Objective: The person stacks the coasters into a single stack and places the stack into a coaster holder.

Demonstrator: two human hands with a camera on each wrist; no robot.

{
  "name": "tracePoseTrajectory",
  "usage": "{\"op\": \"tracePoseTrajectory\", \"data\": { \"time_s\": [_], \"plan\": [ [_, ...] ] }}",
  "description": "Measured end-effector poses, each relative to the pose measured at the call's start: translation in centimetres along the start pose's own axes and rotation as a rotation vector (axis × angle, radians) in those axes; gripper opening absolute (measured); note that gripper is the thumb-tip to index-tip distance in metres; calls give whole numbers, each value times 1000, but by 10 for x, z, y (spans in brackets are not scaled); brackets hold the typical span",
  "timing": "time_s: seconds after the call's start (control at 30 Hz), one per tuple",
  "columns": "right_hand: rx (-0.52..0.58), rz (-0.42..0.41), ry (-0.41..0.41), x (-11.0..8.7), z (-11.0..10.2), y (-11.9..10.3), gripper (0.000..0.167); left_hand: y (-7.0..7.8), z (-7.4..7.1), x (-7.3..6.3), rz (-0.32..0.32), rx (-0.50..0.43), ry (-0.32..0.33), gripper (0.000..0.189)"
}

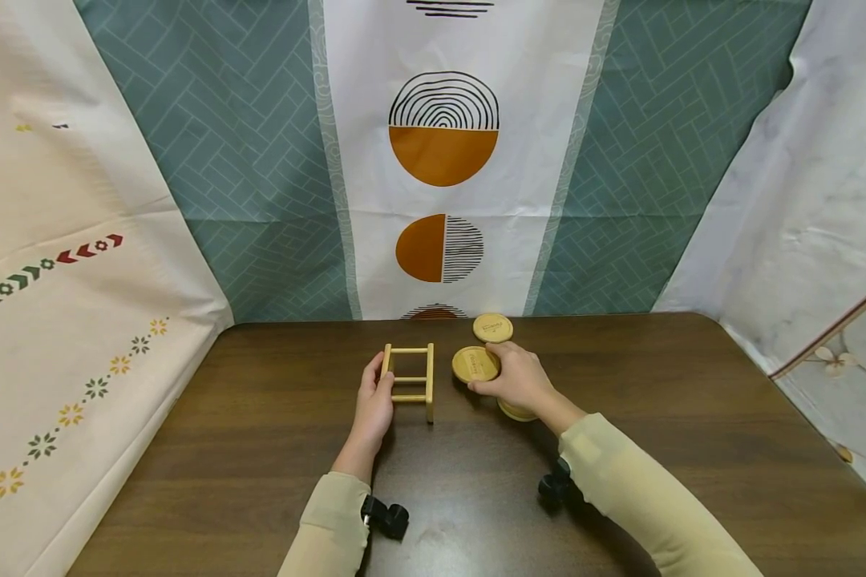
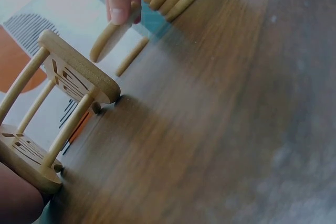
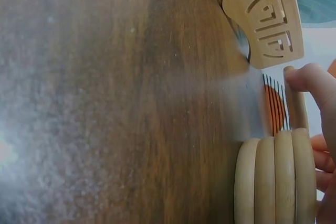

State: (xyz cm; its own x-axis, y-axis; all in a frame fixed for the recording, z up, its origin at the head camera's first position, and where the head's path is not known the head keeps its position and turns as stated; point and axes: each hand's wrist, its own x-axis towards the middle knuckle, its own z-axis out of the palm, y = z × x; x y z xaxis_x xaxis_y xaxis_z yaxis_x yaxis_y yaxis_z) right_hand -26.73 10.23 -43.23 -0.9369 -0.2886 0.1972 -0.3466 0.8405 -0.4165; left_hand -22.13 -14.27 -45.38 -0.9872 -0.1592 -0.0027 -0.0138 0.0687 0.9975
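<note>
My left hand [image 1: 374,407] grips the left side of a small wooden coaster rack [image 1: 430,377], which has two cut-out end panels joined by thin rods. In the left wrist view, the rack [image 2: 76,72] stands on the table by a sliver of that hand [image 2: 18,198]. To the right, my right hand [image 1: 523,377] pinches a round wooden coaster [image 1: 476,365] by its edge. The left wrist view shows this coaster [image 2: 110,40] tilted above the table. Partly hidden under the right wrist is a stack of coasters [image 1: 517,413], seen edge-on in the right wrist view [image 3: 275,177].
Another round coaster [image 1: 493,327] lies flat near the back edge of the brown wooden table [image 1: 260,449]. Behind the table hangs a patterned cloth [image 1: 267,160], with pale cloths on the left [image 1: 101,264] and right [image 1: 801,200].
</note>
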Motion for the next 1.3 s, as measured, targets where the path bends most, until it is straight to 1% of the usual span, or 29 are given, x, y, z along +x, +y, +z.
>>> {"op": "tracePoseTrajectory", "data": {
  "time_s": [0.27,0.43,0.97,1.3],
  "plan": [
    [17,-17,18,-6,-5,4,82,-1,0,0,1,-17,-2,50],
    [33,-22,28,-10,-8,5,82,-2,1,1,16,-15,-4,51],
    [92,-13,59,-24,-17,7,82,0,-1,0,5,4,-9,50],
    [118,-22,101,-32,-17,13,81,0,-1,-1,0,8,-7,50]
  ]
}}
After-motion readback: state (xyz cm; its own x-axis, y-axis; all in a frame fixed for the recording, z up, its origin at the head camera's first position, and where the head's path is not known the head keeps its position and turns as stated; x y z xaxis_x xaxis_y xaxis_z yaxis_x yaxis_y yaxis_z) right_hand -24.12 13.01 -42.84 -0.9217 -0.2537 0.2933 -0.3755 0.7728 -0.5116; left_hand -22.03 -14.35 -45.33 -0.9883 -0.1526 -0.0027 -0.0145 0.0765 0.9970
